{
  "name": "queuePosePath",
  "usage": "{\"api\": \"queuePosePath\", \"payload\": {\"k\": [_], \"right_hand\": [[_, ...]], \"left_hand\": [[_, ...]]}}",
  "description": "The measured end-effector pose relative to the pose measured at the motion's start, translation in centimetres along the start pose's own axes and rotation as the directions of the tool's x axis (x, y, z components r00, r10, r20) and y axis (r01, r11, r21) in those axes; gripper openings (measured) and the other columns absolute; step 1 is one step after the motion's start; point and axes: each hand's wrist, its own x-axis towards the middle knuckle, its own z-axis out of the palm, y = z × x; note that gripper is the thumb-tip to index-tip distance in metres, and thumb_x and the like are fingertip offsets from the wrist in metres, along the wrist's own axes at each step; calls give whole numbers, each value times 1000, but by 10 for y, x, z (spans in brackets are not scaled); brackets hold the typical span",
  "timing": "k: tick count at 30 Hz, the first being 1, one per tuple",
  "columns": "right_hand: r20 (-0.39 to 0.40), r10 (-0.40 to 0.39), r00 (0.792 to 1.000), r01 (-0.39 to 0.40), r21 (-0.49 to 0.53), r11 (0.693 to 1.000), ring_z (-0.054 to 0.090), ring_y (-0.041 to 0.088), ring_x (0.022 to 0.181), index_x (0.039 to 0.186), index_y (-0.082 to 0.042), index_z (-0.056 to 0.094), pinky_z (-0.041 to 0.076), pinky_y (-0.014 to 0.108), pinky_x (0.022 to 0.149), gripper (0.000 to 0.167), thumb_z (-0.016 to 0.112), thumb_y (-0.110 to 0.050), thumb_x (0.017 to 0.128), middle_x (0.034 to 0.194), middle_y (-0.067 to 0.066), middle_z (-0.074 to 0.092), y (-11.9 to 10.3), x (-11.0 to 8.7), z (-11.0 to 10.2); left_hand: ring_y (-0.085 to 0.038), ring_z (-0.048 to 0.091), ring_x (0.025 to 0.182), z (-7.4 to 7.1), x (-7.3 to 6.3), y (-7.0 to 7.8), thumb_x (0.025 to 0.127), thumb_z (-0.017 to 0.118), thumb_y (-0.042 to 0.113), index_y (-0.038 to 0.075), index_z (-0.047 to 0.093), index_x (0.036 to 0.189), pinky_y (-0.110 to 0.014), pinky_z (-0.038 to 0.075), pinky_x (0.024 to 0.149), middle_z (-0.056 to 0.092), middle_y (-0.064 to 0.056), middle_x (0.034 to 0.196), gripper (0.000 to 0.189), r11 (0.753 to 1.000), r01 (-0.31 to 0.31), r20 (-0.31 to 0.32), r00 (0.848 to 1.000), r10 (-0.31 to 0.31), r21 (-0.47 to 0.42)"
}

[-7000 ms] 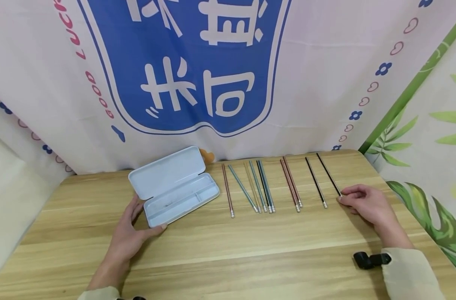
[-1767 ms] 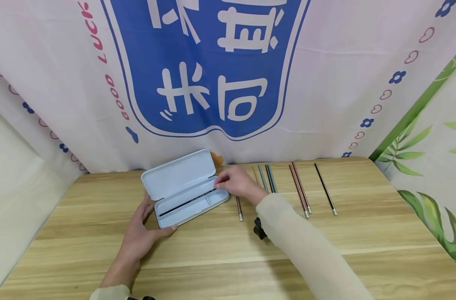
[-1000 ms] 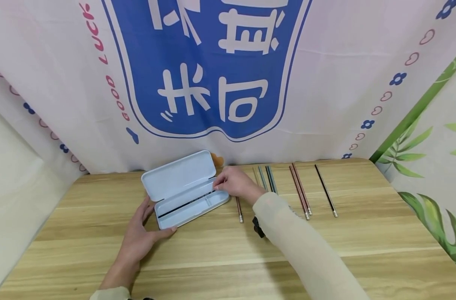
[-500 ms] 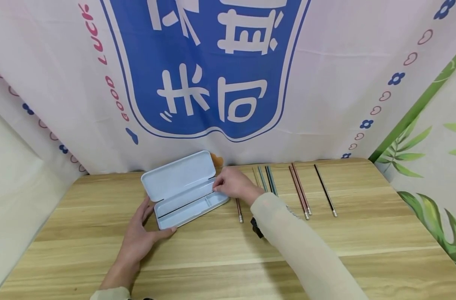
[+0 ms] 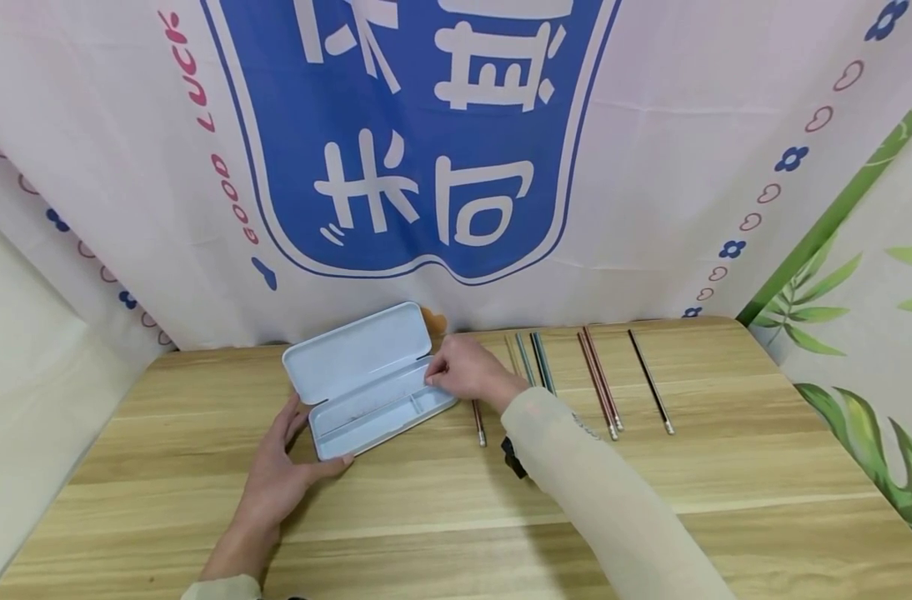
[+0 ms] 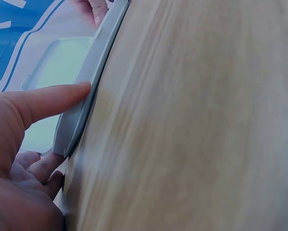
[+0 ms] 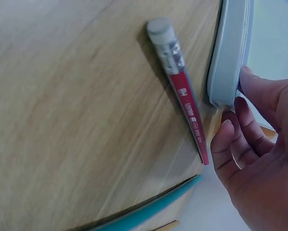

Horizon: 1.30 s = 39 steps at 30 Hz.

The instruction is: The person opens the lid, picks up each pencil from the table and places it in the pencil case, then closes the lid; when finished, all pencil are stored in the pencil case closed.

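The light blue pencil case (image 5: 381, 433) lies with its lid (image 5: 357, 352) raised at the back left. My left hand (image 5: 276, 468) holds its left end, thumb on the front wall and fingers round the side. Over the right end, my right hand (image 5: 465, 368) pinches with thumb and fingertips at the back compartment. In the right wrist view, the right thumb (image 7: 264, 91) reaches inside the rim, with other fingers curled outside. A black pencil seen there earlier is hidden behind the divider and fingers. A red pencil (image 5: 479, 425) lies beside the case, partly under my right hand.
Several pencils lie right of the case: a yellow one (image 5: 511, 353), a teal one (image 5: 526, 360), black and blue ones side by side (image 5: 543, 364), two red ones (image 5: 599, 379) and a black one (image 5: 651, 382). A printed curtain (image 5: 651, 208) hangs behind the table (image 5: 456, 517).
My right hand has carried the rightmost black pencil to the case. The pencil has sunk behind the divider, out of sight. A slanted teal pencil is now hidden; my left hand keeps its hold.
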Motion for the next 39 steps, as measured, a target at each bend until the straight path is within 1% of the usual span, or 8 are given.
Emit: {"api": "queuePosePath", "payload": {"k": [4,8,16,21,24,27,31,39], "right_hand": [[-11,12,1000,-11,100,995,58,16,96,102,-13,86,52,30,85,13,75,-17,103,104,1,74,1,-3,-5],[-41,12,999,-1,241,971,61,17,95,105,-11,84,54,26,79,11,76,-17,102,109,4,74,-4,-8,-20],[-176,-5,984,60,305,951,66,20,95,115,-13,83,58,29,80,20,80,-25,99,106,1,78,-15,-38,-72],[-292,59,955,50,353,934,68,22,97,117,-16,82,60,33,77,20,80,-26,100,105,2,77,-9,-67,-96],[-312,129,941,21,436,900,68,23,96,119,-16,80,60,33,78,23,79,-28,100,109,4,77,-1,-86,-101],[-317,197,928,-10,505,863,68,22,97,121,-15,79,61,32,80,24,79,-28,100,112,4,77,8,-103,-100],[-351,263,899,-34,543,839,69,20,95,121,-14,79,62,29,81,25,79,-28,100,111,4,76,23,-120,-99],[-391,359,847,-40,628,778,73,11,85,128,0,73,65,24,81,37,79,-23,100,104,0,73,59,-155,-94]], "left_hand": [[-36,7,169,0,0,0,81,96,17,30,-1,175,-68,3,135,29,-13,178,136,1000,-1,-1,1000,1,-1],[-37,7,169,0,1,-1,81,96,17,29,-1,175,-67,3,135,30,-14,178,136,1000,-4,-1,1000,4,0],[-38,7,169,2,2,-1,81,96,18,30,-1,175,-68,3,135,30,-13,178,136,1000,-2,6,1000,2,9],[-38,7,169,2,1,1,81,96,19,30,-2,175,-68,3,135,28,-14,179,136,1000,-3,10,1000,2,10],[-38,6,169,0,0,0,81,96,21,31,-3,175,-68,3,135,26,-13,179,136,1000,12,8,1000,-12,14],[-38,5,169,-3,-1,-1,82,96,20,31,-4,174,-68,4,134,24,-12,180,137,1000,24,7,1000,-24,17],[-38,5,169,-3,0,-1,82,95,20,29,-4,175,-68,4,135,24,-14,180,136,1000,17,10,1000,-17,21],[-38,6,169,0,2,-1,81,96,20,28,-4,175,-68,4,135,25,-14,180,136,1000,11,10,1000,-11,22]]}}
